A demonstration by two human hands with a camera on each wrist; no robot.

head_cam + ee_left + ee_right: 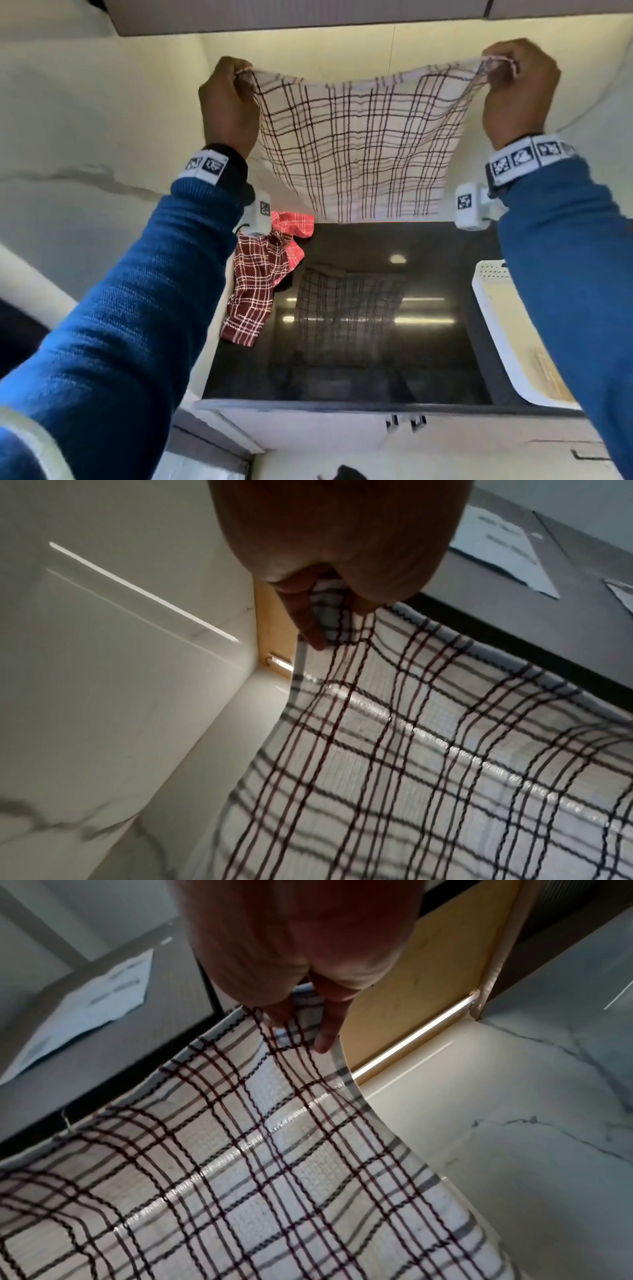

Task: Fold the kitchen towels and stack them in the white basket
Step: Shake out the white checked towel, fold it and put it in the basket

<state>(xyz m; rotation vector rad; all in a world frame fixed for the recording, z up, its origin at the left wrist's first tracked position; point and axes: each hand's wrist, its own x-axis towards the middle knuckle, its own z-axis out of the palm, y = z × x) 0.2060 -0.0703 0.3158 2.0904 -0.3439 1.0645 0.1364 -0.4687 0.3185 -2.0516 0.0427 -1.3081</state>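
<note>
Pinching one top corner in each hand, left hand (228,102) and right hand (520,87) level and apart, I held the white checked towel (356,144) hanging flat above the counter (428,308); the white basket (493,329) lay below my right arm.

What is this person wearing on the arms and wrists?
Both arms are in blue knit sleeves. Each wrist carries a band of white blocks printed with black-and-white square patterns, one on the left wrist and one on the right wrist. A small white box with the same kind of marking hangs under each band.
</note>
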